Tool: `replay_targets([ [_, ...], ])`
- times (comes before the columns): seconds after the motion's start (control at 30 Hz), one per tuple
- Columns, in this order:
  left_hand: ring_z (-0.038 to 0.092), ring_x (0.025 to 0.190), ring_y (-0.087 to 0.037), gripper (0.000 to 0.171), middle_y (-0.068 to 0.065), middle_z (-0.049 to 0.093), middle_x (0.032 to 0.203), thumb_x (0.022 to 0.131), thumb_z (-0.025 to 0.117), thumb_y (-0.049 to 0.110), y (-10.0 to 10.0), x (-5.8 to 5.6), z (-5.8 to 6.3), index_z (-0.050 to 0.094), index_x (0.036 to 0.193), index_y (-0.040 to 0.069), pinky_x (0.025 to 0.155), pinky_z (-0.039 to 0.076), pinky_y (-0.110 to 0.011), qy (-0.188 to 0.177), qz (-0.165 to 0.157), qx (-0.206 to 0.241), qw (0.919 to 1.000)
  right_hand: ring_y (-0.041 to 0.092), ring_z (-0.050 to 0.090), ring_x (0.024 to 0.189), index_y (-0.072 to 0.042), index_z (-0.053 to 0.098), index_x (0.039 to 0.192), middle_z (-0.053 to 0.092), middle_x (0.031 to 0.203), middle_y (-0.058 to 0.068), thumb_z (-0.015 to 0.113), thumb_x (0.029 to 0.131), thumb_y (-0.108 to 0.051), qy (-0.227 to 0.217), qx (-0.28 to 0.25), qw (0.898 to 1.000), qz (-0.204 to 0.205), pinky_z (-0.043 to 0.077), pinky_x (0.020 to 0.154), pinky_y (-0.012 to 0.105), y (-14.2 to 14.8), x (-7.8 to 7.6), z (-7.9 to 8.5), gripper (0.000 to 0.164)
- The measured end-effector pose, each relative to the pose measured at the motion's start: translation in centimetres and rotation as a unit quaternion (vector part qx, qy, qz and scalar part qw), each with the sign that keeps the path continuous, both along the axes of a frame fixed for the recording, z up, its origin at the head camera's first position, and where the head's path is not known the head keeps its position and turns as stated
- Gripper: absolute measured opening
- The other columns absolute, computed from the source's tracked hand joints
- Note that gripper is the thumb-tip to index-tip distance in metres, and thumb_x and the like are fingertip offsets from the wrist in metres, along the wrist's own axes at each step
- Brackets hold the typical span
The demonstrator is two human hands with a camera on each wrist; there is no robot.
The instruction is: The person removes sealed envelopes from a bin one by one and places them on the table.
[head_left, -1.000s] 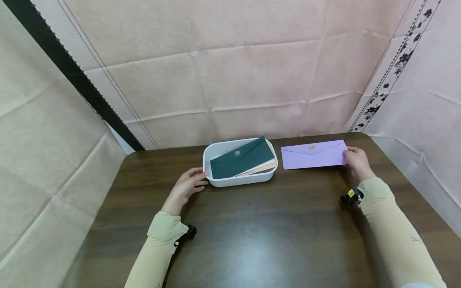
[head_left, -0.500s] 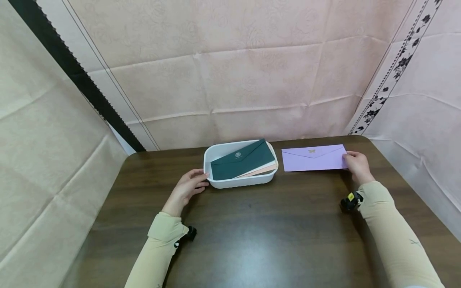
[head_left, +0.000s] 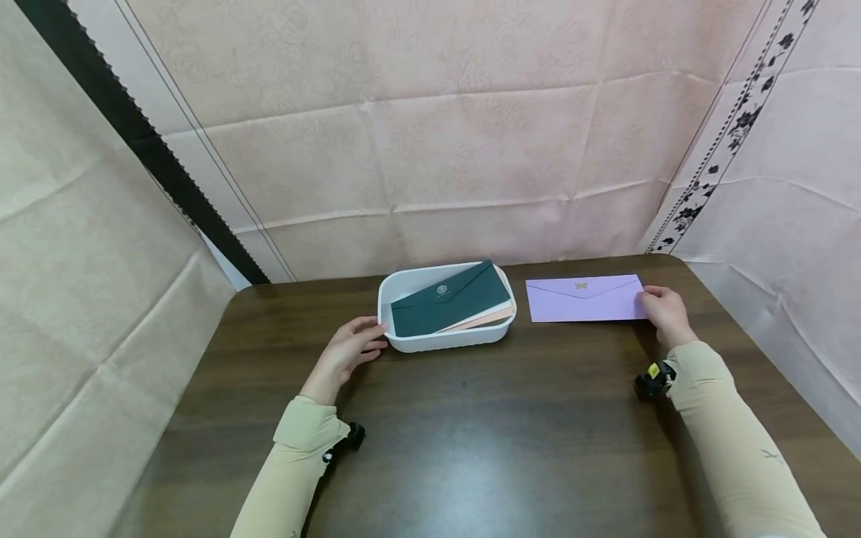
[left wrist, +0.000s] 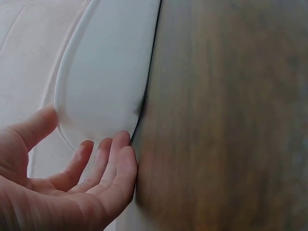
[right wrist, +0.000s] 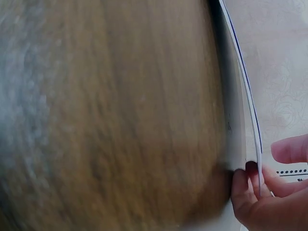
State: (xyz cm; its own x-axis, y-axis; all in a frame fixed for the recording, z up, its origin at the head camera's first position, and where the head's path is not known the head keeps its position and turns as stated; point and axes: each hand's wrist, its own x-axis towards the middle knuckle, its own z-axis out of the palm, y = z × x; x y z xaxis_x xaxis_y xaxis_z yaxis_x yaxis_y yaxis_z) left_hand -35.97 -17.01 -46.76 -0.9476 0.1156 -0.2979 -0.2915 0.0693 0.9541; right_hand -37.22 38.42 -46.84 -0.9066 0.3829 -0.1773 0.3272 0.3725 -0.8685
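Although the left hand [head_left: 346,350] touches the left end of a white tub [head_left: 447,344], thumb at the rim and loosely bent fingers against the outer wall, it is not seen to clench it. Uneven pressure at that one end could, in this assessment, turn or slide the tub on the wood-grain table [head_left: 430,448]. Inside the tub, a dark green envelope [head_left: 440,305] lies aslant over white and peach papers [head_left: 489,317], its upper right corner reaching the far rim; a knock to the tub could shift this uneven stack or tip that corner out. To the right of the tub, and apart from it, is a lavender envelope [head_left: 578,302] with a gold butterfly mark [head_left: 581,285], flap side showing. The right hand [head_left: 664,312] holds it by its right end only, the fingers narrow about the paper. With the left end unsupported, the envelope could sag, crease or swivel if the hold slackens or its free edge catches the tub. Whether its lower edge meets the table cannot be told.
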Motion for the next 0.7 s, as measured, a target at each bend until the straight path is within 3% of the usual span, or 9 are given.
replay_targets([
  [0.37, 0.058, 0.121, -0.038, 0.061, -0.018, 0.056, 0.132, 0.098, 0.069, 0.027, 0.0, -0.05, -0.17, 0.043, 0.147, 0.002, 0.107, 0.044, -0.049, 0.001, -0.004, 0.006, 1.0, 0.047, 0.028, 0.142, 0.016, 0.025, 0.15, 0.027, 0.153, 0.038, 0.037, 0.105, -0.021, 0.002, 0.031, 1.0, -0.006, 0.027, 0.116, 0.055, -0.21, 0.21, 0.12, 0.059],
  [0.7, 0.062, 0.113, -0.032, 0.056, -0.018, 0.057, 0.131, 0.099, 0.067, 0.025, 0.01, 0.04, 0.01, 0.045, 0.145, 0.002, 0.104, 0.047, -0.048, 0.0, 0.002, 0.002, 1.0, 0.05, 0.03, 0.14, 0.017, 0.02, 0.15, 0.026, 0.152, 0.04, 0.038, 0.105, -0.021, 0.004, 0.034, 0.999, 0.006, 0.029, 0.114, 0.058, -0.27, 0.35, 0.19, 0.062],
])
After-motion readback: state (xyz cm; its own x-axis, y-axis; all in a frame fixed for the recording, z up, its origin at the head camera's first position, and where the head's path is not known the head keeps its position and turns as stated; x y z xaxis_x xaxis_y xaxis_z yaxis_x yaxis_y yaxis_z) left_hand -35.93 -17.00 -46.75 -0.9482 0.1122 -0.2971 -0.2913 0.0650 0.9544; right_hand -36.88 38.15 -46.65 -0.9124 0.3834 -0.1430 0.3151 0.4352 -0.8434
